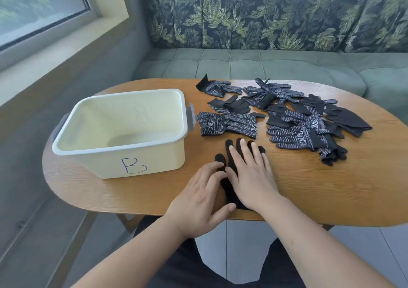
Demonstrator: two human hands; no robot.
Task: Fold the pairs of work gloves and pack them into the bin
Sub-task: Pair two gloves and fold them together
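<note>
glove [229, 190]: cuff at table [331, 188] near edge, tips pointing away | right hand [251, 177]: flat atop, fingers straight; left hand [198, 197]: loosely bent, touching its left edge

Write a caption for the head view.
The left hand and right hand press a black glove flat on the table, beside an empty cream bin marked B and a heap of dotted gloves.

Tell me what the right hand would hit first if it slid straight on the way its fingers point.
Likely the dotted gloves, which lie just past the fingertips of the black glove that the right hand presses flat.
</note>
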